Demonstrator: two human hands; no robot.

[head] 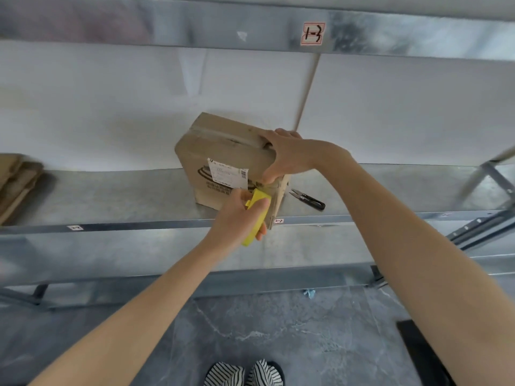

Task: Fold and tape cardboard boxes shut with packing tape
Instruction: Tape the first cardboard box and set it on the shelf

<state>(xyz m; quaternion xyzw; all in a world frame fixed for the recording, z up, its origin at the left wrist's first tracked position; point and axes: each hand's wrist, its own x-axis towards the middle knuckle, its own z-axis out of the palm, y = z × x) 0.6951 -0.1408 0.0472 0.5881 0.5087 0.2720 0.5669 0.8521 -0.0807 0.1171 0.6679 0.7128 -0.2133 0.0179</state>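
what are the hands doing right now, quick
Left hand: closed round the yellow plastic tape dispenser.
Right hand: gripping the right end of the brown cardboard box, fingers over the top, thumb on the near face.

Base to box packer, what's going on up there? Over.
Right grip steadies brown cardboard box on metal shelf. Left grip holds yellow plastic tape dispenser at box's right front corner. Black snips beside box, nothing blocking.
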